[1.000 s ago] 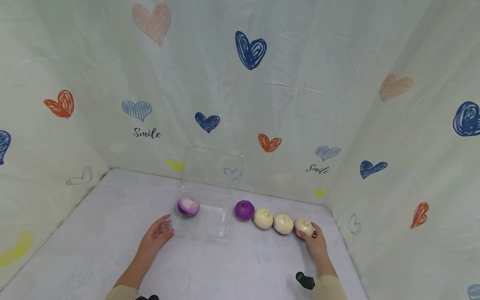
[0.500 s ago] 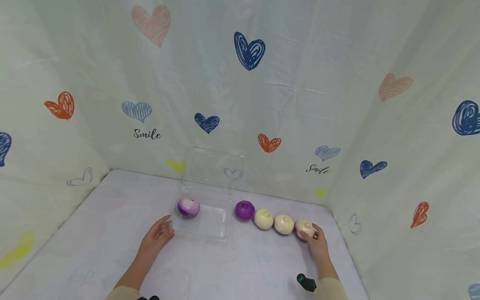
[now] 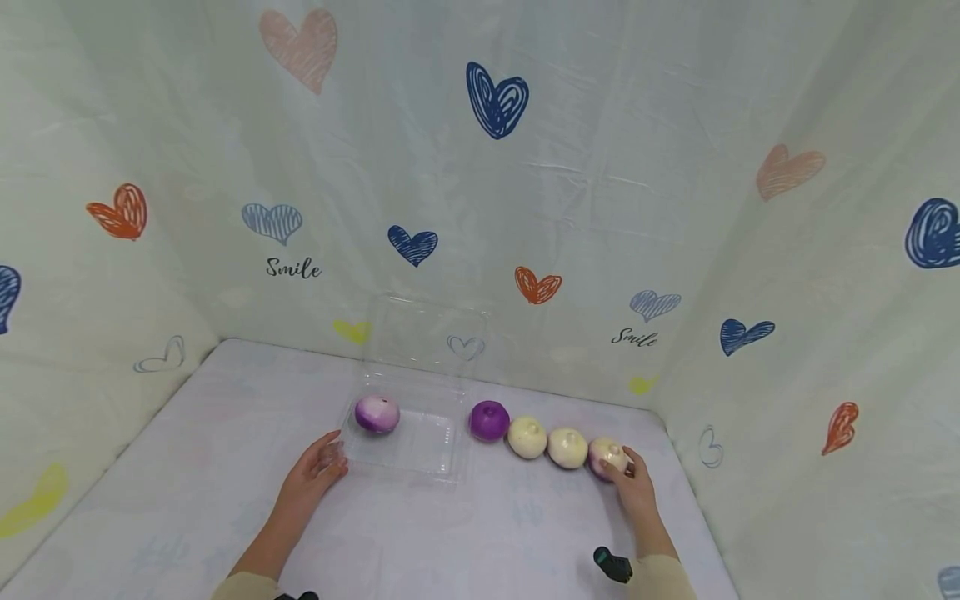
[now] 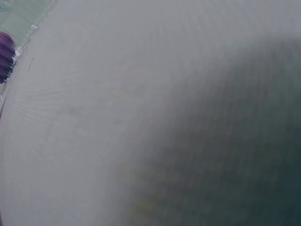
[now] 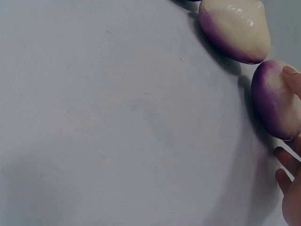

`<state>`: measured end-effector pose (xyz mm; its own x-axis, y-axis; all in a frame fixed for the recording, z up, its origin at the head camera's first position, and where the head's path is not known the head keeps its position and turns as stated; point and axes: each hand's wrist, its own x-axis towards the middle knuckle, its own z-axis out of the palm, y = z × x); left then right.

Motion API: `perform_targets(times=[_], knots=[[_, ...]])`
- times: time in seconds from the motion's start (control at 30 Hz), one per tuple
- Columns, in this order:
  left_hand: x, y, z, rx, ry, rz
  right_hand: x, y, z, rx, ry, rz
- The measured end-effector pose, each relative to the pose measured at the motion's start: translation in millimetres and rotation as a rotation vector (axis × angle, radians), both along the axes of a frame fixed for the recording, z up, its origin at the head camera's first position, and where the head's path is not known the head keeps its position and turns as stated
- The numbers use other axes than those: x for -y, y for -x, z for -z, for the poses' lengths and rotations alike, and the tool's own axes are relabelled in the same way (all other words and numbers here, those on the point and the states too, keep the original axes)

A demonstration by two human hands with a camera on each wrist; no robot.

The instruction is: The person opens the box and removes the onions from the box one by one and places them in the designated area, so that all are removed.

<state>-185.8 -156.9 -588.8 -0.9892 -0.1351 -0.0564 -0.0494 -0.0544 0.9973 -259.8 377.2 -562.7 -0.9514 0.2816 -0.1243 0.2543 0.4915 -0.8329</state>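
Observation:
My right hand (image 3: 636,487) holds the rightmost purple-and-white onion (image 3: 606,454), with the thumb on its near side and fingers at its right. In the right wrist view, fingertips touch this onion (image 5: 273,101), which rests on the table. My left hand (image 3: 309,475) grips the front-left edge of a clear plastic box (image 3: 420,442), its fingers curled at the side wall. One purple-and-white onion (image 3: 377,414) lies inside the box at the left. The left wrist view is mostly blurred, with a purple onion (image 4: 5,56) at its edge and no fingers showing.
To the right of the box, a deep purple onion (image 3: 489,421) and two cream-topped onions, one (image 3: 527,437) beside the other (image 3: 567,448), stand in a row with the held one. The box's clear lid (image 3: 427,333) stands raised against the heart-printed curtain (image 3: 585,208).

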Motion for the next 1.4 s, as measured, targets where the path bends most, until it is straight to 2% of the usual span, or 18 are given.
perform_targets(times=[0.43, 0.63, 0.87, 1.1, 1.4], knots=[[1.5, 1.0, 0.1, -0.006, -0.002, -0.011, -0.6, -1.1, -5.0, -0.006, 0.001, -0.028], [2.2, 1.2, -0.7, -0.024, -0.030, -0.006, 3.4, -0.5, -21.2, -0.064, -0.022, -0.035], [1.5, 0.7, -0.3, -0.029, -0.009, -0.014, 11.3, 1.6, -45.7, -0.136, -0.029, -0.061], [1.9, 0.3, -1.1, -0.004, -0.023, -0.004, 27.2, 6.6, -53.6, -0.212, 0.013, -0.105], [1.2, -0.3, -1.0, 0.015, -0.023, -0.005, 56.4, 0.7, -59.3, -0.234, 0.026, -0.149]])
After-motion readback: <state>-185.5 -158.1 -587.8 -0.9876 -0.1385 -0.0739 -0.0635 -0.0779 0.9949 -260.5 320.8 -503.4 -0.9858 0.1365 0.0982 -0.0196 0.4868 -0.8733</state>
